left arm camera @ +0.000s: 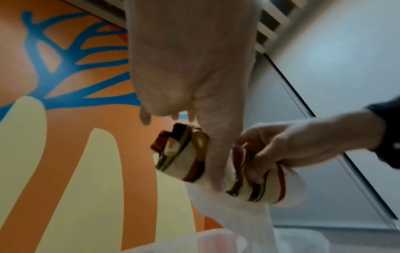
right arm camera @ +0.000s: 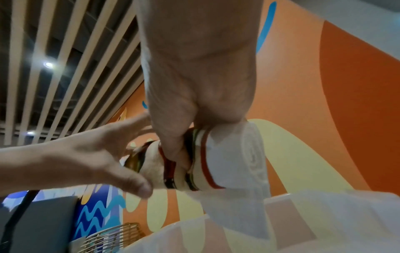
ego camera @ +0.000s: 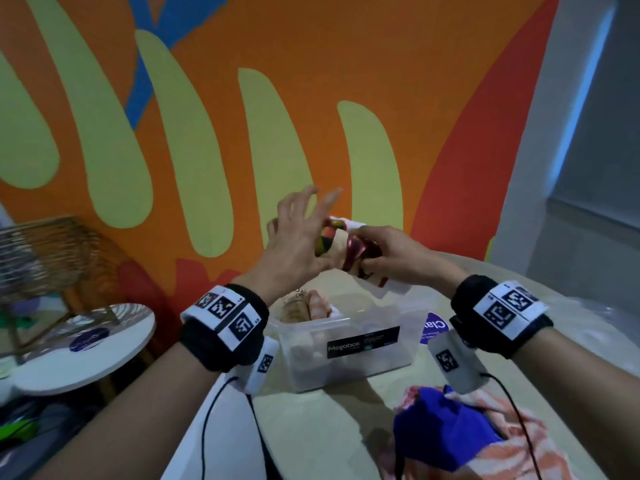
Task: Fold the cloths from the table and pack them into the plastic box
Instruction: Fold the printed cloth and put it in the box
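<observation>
A rolled white cloth [ego camera: 337, 242] with red, green and dark stripes is held in the air above the clear plastic box [ego camera: 381, 362]. My right hand [ego camera: 391, 254] grips the roll's right end, thumb and fingers wrapped round it. My left hand [ego camera: 301, 233] is at the roll's left end with fingers straight and spread; its thumb lies against the cloth [left arm camera: 186, 164]. A loose white tail hangs from the roll [right arm camera: 229, 154] toward the box. Folded pale cloths [ego camera: 304, 306] lie inside the box at its far left.
A blue cloth [ego camera: 443, 431] on an orange-and-white striped cloth [ego camera: 519, 445] lies on the table near my right forearm. A small round white table [ego camera: 86, 358] and a wicker chair [ego camera: 45, 258] stand to the left. Crumpled clear plastic [ego camera: 588, 323] lies at the right.
</observation>
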{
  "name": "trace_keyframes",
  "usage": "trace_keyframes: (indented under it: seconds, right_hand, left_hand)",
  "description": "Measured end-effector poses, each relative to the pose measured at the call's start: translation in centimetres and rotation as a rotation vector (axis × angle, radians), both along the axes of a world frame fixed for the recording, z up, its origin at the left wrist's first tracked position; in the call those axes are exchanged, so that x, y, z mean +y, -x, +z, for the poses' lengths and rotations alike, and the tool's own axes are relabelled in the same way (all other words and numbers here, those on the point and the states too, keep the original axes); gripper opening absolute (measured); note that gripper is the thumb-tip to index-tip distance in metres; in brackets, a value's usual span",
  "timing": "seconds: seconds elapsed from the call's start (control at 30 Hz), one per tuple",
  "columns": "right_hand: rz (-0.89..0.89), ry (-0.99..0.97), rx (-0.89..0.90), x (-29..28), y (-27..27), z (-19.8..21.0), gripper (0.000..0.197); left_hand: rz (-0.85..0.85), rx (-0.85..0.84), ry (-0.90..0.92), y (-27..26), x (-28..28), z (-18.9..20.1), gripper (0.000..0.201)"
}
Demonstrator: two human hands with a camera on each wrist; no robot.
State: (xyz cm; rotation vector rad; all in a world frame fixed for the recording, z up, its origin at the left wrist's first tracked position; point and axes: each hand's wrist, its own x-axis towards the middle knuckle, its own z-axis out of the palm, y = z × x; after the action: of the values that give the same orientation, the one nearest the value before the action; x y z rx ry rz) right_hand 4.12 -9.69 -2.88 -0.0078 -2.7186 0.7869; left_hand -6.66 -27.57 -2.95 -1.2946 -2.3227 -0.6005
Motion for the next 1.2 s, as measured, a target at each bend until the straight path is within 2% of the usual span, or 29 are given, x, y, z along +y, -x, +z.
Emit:
trace_keyframes:
  seconds: [0.07,0.1,0.17,0.23,0.37,0.47,0.6,0.67,0.73,0.8,1.07,1.13,1.2]
  right_hand:
    - [0.036,-0.079,-0.068,0.1,0.5,0.4,0.039]
    - [0.047,-0.092,-0.089,0.1,0.8,0.5,0.039]
    - [0.031,-0.111,-0.115,0.4,1.5,0.5,0.032]
    - [-0.014,-0.129,-0.138,0.8,2.4,0.1,0.030]
    - [-0.137,-0.149,-0.244,1.5,4.9,-2.2,0.024]
    - [-0.278,-0.130,-0.261,1.8,6.6,-4.1,0.026]
    - [-0.434,-0.097,-0.247,1.7,7.7,-6.1,0.032]
    - [-0.426,-0.118,-0.330,1.4,8.0,-6.9,0.030]
    - [-0.351,-0.158,-0.497,1.1,8.0,-7.6,0.027]
    - [-0.299,-0.209,-0.606,1.1,7.7,-7.7,0.024]
    - [-0.323,-0.250,-0.632,0.8,6.8,-7.9,0.020]
    - [-0.342,-0.182,-0.583,0.5,7.0,-8.1,0.025]
    - [-0.324,-0.146,-0.554,0.1,7.1,-8.0,0.021]
  left_hand:
    - [0.015,0.125,0.284,1.1,0.3,-0.4,0.102]
    - [0.014,0.113,0.361,1.8,0.4,-0.6,0.088]
    - [0.015,0.018,0.395,2.8,0.7,-0.7,0.055]
    - [0.051,-0.019,0.413,3.6,1.1,-0.9,0.043]
    - [0.140,-0.024,0.506,4.6,2.1,-2.1,0.048]
    - [0.147,-0.068,0.532,4.9,2.3,-2.8,0.051]
    - [0.105,-0.126,0.583,4.3,2.7,-3.0,0.040]
    - [0.087,-0.169,0.595,4.0,2.9,-3.2,0.028]
    - [0.084,-0.216,0.605,3.8,3.1,-3.5,0.017]
    - [0.076,-0.252,0.628,3.5,3.2,-3.6,0.017]
    - [0.056,-0.311,0.673,2.4,3.2,-3.6,0.033]
    - [0.066,-0.306,0.667,2.2,3.0,-3.7,0.032]
    - [0.077,-0.302,0.658,2.0,2.6,-3.6,0.032]
